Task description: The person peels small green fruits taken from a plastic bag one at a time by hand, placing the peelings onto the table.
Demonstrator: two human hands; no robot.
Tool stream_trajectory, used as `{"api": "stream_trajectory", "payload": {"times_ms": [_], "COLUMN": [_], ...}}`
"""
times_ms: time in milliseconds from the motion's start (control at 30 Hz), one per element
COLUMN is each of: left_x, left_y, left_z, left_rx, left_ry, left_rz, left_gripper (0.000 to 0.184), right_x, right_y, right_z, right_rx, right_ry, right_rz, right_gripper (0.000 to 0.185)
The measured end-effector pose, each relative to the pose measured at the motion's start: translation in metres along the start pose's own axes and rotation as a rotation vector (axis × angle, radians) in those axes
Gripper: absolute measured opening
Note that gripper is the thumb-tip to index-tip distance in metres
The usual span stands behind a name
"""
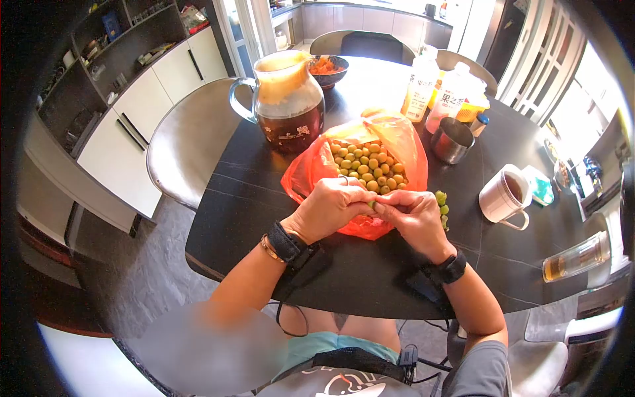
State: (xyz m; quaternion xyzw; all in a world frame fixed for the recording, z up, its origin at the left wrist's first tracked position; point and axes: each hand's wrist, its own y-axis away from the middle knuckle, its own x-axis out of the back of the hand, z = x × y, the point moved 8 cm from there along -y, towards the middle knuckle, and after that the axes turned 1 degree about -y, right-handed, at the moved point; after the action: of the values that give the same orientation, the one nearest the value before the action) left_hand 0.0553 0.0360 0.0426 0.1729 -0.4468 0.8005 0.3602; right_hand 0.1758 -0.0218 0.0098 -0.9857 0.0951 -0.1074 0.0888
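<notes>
An orange-red plastic bag (pixel 405 142) stands wide at the top on the dark table, full of small round yellow-green fruits (pixel 370 162). Over its near edge, my left hand (pixel 334 208) and my right hand (pixel 417 218) meet fingertip to fingertip. Pinched between them is a small green fruit (pixel 372 204), mostly covered by the fingers. Both hands are closed on it. Just right of my right hand lie several green pieces (pixel 442 210), partly hidden by the hand; their exact kind is unclear.
Behind the bag are a glass pitcher (pixel 289 109) of dark liquid and a dark bowl (pixel 328 69) with orange food. Drink bottles (pixel 419 86) and a metal cup (pixel 452 140) stand back right. Further right are a white mug (pixel 503 195) and a glass tumbler (pixel 577 257) near the edge.
</notes>
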Motion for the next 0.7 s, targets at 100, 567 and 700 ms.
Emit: {"api": "stream_trajectory", "payload": {"times_ms": [100,567,700], "left_x": [-0.0044,-0.0105,-0.0104], "left_y": [0.0009,0.0021,0.002], "left_z": [-0.0031,-0.0057,-0.0068], "left_rx": [0.008,0.012,0.027], "left_ry": [-0.013,-0.057,-0.05], "left_rz": [-0.019,-0.021,-0.001], "left_gripper": [0.022,0.017,0.019], "right_x": [0.0017,0.0028,0.0028], "right_y": [0.0,-0.0028,-0.0025], "right_z": [0.0026,0.0078,0.0034], "right_rx": [0.038,0.092,0.077], "right_ry": [0.056,0.091,0.11], "right_rz": [0.034,0.099,0.087], "right_gripper": [0.011,0.014,0.014]}}
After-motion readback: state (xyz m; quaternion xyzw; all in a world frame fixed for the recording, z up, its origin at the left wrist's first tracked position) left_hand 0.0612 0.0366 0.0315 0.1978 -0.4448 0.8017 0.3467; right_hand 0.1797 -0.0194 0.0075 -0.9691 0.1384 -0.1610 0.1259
